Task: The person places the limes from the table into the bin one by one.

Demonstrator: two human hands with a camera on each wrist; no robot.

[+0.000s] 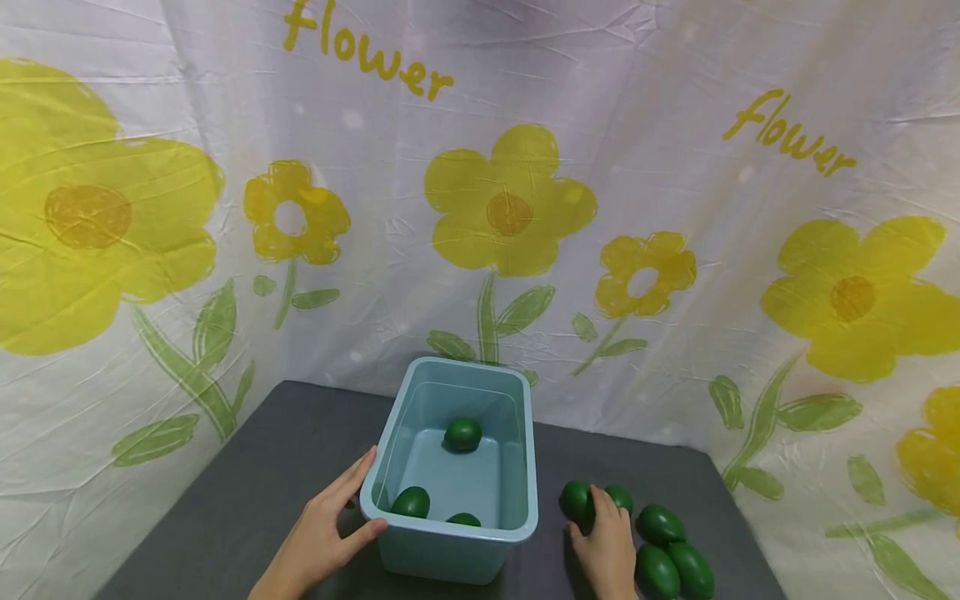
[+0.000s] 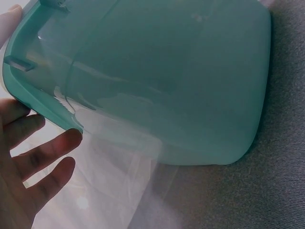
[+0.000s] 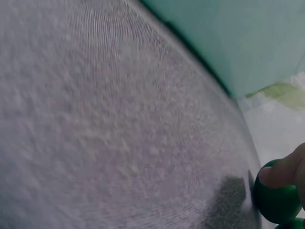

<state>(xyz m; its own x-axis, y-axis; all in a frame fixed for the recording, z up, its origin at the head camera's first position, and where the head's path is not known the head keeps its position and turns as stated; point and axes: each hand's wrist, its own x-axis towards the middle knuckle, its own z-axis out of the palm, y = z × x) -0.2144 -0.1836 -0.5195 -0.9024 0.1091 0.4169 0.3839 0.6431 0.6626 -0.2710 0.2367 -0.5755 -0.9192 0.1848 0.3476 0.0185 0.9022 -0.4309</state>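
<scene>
A light blue plastic bin stands on the dark table. My left hand holds its near left corner, thumb on the front rim and fingers along the left side. From the left wrist, the fingers appear spread below the bin's rim. Inside the bin lie three smooth dark green oval fruits, one farther back and two by the near wall. To the right of the bin, my right hand grips a green fruit on the table; its thumb presses the fruit's side.
Several more green fruits lie clustered right of my right hand, and another sits just behind its fingers. A white cloth printed with yellow flowers hangs behind and beside the dark grey tabletop.
</scene>
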